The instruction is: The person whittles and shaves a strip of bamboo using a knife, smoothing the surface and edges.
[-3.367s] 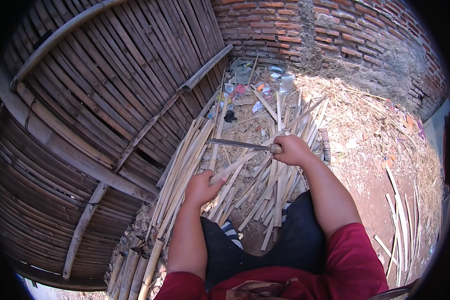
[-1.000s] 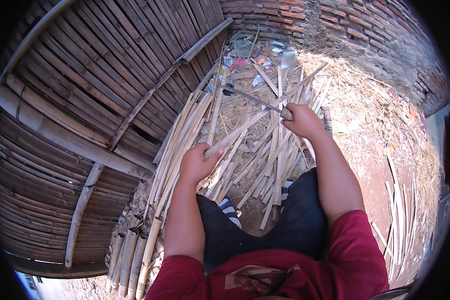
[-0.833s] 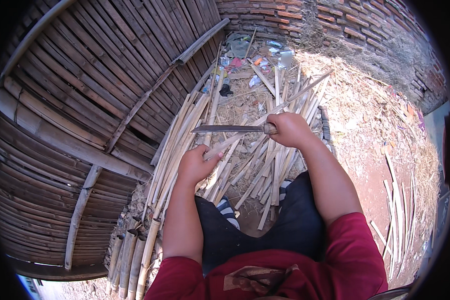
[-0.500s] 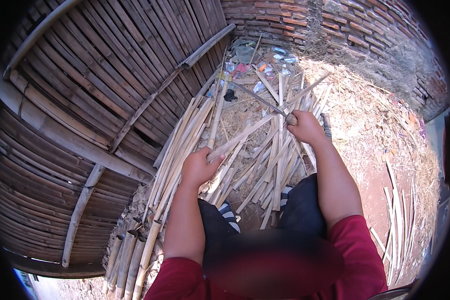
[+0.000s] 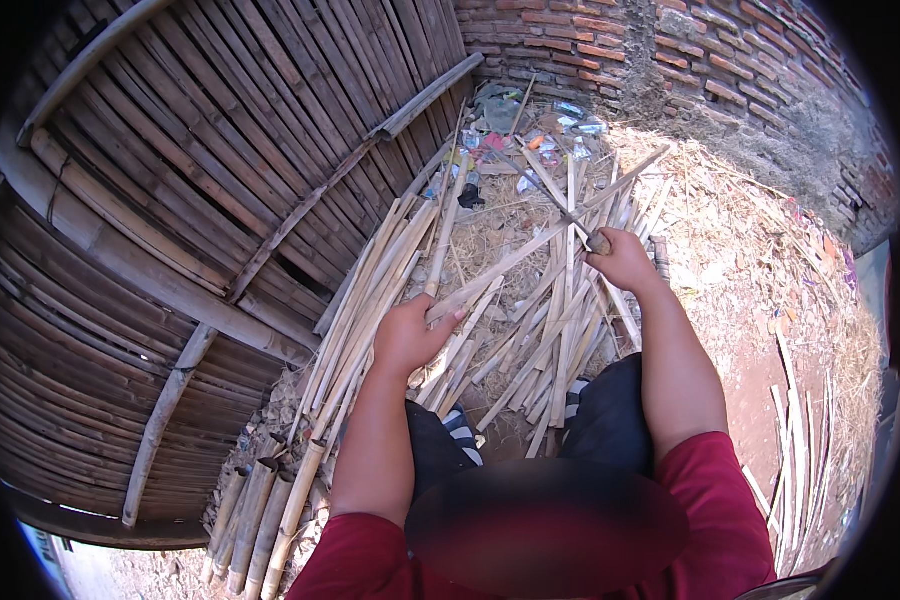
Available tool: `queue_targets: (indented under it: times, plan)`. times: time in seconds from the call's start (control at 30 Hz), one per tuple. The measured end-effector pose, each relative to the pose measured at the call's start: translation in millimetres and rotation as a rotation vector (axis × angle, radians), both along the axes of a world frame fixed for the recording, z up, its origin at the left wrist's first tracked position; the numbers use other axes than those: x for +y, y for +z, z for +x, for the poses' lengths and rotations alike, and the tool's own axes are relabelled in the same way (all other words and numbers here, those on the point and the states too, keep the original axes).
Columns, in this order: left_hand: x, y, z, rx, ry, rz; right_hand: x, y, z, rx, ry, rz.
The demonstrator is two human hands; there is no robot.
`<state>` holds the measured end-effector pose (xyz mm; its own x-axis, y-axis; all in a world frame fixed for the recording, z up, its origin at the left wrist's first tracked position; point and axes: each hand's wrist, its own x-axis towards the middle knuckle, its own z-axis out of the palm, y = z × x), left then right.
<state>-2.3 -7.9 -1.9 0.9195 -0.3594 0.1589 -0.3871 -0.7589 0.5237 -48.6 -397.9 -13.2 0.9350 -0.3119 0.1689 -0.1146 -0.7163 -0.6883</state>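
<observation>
A long split bamboo strip (image 5: 505, 264) slants up and to the right, its near end in my left hand (image 5: 407, 337), which is closed round it with the thumb along the top. My right hand (image 5: 626, 262) grips the stubby handle (image 5: 598, 243) of a long-bladed knife (image 5: 547, 186). The dark blade points away and to the left, crossing the strip beyond its middle. Whether the edge touches the strip or bites into it is too small to tell. Below lies a loose pile of cut bamboo strips (image 5: 545, 350), between and beyond my feet.
A slatted bamboo wall (image 5: 200, 150) rises at the left, with long bamboo pieces (image 5: 355, 320) along its foot and cut bamboo poles (image 5: 260, 510) nearer me. Litter (image 5: 505, 125) lies before the brick wall (image 5: 610, 45). More thin strips (image 5: 795, 450) are on the ground at right.
The knife has swung clockwise, its tip moving right and its blade pointing more away from me. My left hand still holds the strip. The whole view has shifted slightly.
</observation>
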Motion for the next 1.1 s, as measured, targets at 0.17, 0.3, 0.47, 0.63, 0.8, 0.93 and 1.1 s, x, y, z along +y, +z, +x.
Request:
queue_targets:
  times: [0.17,0.3,0.47,0.63,0.8,0.93,1.1]
  plan:
    - [4,0,3,0.047,0.022,0.021,28,24,-9,0.099,0.098,-0.232]
    - [5,-2,0,0.075,0.037,0.026,56,27,-7,0.144,0.294,-0.33]
    - [11,-2,3,0.017,0.032,0.03,50,33,-4,0.097,0.222,-0.233]
    - [0,3,-1,0.039,0.008,0.072,4,9,-2,0.07,-0.004,-0.053]
    - [3,2,3,0.099,0.023,0.081,17,19,-7,0.13,0.06,-0.134]
    - [6,2,0,0.107,0.034,0.082,45,28,-4,0.207,0.205,-0.242]
    - [9,4,1,0.116,0.014,0.115,69,33,-4,0.221,0.323,-0.366]
